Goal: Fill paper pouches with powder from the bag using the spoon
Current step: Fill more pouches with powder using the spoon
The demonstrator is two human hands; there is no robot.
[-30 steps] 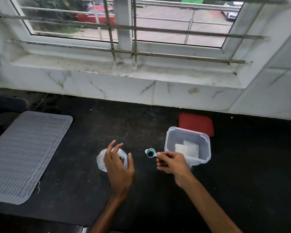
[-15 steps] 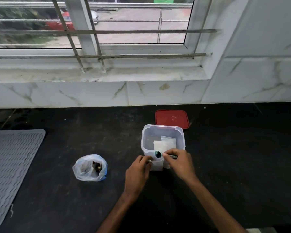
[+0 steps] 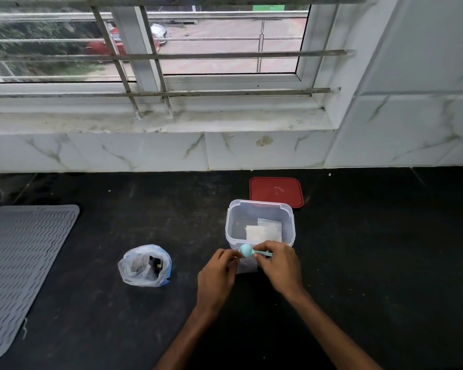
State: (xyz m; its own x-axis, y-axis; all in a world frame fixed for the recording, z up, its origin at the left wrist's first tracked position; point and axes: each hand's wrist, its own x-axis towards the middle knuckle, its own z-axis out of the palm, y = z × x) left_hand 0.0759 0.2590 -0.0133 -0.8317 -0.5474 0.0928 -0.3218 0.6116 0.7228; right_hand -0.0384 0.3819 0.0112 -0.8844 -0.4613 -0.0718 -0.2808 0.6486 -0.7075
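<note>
My right hand (image 3: 278, 265) pinches a small teal spoon (image 3: 247, 251), turned bowl-down over a white paper pouch (image 3: 247, 266) that stands between both hands. My left hand (image 3: 217, 276) pinches the pouch's left top edge. The pouch is mostly hidden by my fingers. Just behind stands a clear plastic box (image 3: 259, 225) holding a few white pouches (image 3: 265, 231). The clear plastic bag with dark powder (image 3: 145, 265) sits open on the black counter to the left, apart from my hands.
A red lid (image 3: 276, 191) lies flat behind the box. A grey ribbed mat (image 3: 19, 263) covers the counter's left side. A marble wall and a barred window ledge (image 3: 158, 121) run along the back.
My left hand left the powder bag and came right to the pouch. My right hand carried the spoon to the pouch and tipped it over. The camera view shifted right.
</note>
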